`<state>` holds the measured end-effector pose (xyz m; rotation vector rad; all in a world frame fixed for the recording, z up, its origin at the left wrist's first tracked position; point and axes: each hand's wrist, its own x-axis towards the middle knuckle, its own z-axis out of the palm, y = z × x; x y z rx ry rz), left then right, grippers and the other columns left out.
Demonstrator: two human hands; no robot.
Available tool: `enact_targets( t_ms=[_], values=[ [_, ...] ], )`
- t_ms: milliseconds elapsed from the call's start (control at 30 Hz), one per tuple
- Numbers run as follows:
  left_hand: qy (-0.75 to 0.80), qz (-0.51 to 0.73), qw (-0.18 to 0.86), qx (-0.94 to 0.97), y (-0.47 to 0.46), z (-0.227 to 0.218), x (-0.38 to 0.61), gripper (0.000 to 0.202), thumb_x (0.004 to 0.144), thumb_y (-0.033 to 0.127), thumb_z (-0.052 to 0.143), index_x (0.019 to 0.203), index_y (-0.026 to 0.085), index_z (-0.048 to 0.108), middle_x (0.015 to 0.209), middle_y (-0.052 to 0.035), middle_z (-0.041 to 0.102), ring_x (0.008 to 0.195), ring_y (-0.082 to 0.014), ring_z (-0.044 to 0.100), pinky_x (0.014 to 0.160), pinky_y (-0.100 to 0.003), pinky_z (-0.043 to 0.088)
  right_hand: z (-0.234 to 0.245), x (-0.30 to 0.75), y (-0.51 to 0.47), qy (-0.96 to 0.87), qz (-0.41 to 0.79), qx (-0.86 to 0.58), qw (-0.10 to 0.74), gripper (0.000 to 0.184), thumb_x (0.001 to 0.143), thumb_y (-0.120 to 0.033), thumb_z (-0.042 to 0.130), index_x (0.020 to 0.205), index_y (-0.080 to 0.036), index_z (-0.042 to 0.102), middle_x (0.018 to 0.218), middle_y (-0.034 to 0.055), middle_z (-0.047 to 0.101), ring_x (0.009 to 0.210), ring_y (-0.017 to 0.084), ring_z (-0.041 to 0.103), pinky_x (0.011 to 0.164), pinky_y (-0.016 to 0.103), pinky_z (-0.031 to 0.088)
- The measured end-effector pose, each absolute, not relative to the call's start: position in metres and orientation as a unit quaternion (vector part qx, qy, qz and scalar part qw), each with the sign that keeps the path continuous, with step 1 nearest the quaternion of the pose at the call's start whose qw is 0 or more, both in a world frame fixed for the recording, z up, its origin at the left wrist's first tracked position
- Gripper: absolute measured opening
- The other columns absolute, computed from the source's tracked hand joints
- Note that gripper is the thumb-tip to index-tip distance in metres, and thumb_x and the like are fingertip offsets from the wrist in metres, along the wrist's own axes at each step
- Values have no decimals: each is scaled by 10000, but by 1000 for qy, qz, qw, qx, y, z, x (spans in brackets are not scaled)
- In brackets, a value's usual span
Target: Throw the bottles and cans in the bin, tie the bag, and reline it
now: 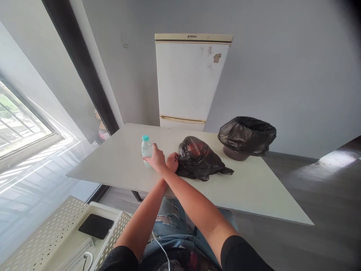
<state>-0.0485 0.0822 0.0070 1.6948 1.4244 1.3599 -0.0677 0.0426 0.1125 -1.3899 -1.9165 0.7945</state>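
My forearms cross over the table, the right one on top. My right hand (156, 157) is wrapped round a clear plastic bottle (146, 147) with a turquoise cap, which stands upright at the left. Just right of it, my left hand (172, 162) is closed at the left edge of a black plastic bag (199, 156). Something reddish shows through the bag's thin film. The bag lies slumped on the white table (248, 188). My left fingertips are partly hidden against the bag.
A brown bin (235, 153) lined with a black bag (246, 133) stands at the table's back right. Behind the table is a white fridge (188, 79). At lower left, a cream perforated tray (59, 229) holds a dark flat device (96, 226). A white cable (161, 246) crosses my lap.
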Motion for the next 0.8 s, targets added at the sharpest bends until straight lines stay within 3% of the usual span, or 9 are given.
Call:
enact_targets(
  t_ms=[100, 300, 633, 800],
  values=[
    [536, 457, 267, 658, 82, 4, -51, 227, 819, 63, 571, 800, 242, 709, 758, -41, 660, 783, -252, 602, 855, -425, 493, 106, -83, 63, -717, 321, -547, 291, 789, 812, -357, 836, 1476, -269, 419, 1154, 80, 735, 1047, 283, 701, 766, 335, 518],
    [554, 422, 252, 672, 86, -1, -51, 252, 788, 42, 541, 779, 240, 696, 768, -47, 665, 824, -262, 611, 871, -413, 473, 82, -114, 95, -689, 352, -580, 255, 839, 723, -389, 898, 1434, -293, 461, 1180, 68, 729, 1129, 281, 675, 706, 302, 508],
    [560, 411, 257, 672, 94, -4, -56, 270, 753, 29, 574, 823, 256, 701, 790, -28, 691, 801, -242, 629, 841, -378, 479, 54, -163, 128, -680, 351, -549, 338, 567, 887, -326, 795, 1332, -238, 455, 1263, 88, 690, 1268, 244, 574, 803, 281, 506],
    [542, 438, 274, 663, 98, -8, -54, 232, 816, 44, 545, 821, 247, 656, 829, -17, 698, 816, -220, 634, 829, -350, 486, 53, -158, 131, -669, 364, -553, 337, 671, 861, -279, 814, 1391, -220, 406, 1295, 105, 670, 1208, 228, 625, 866, 293, 515]
  ],
)
